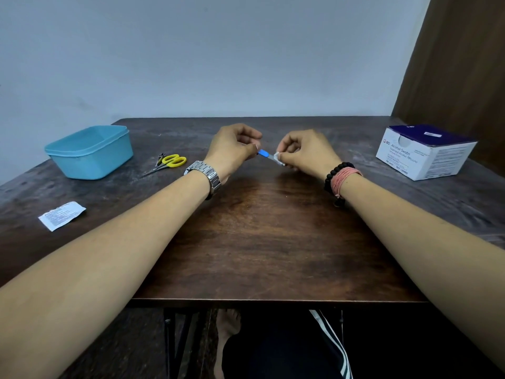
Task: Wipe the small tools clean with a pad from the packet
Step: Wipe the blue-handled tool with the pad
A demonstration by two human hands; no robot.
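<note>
Above the middle of the tabletop [262, 242], the left hand [232, 153] pinched the blue end of a small tool [264, 153], its grip curled tight. The right hand [306, 153] pinched a white pad [279, 157] around the tool's metal end. Yellow-handled scissors [170, 161] lay beside a blue tub [90, 151]; a torn packet [61, 216] lay nearer, left.

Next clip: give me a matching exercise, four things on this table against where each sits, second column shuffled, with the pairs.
Things:
1. tub
2. scissors
3. swab box
4. torn packet

Places:
A. far right of the table
B. near left edge
C. far left
D. just right of the tub

Pairs: 1-C, 2-D, 3-A, 4-B
</note>
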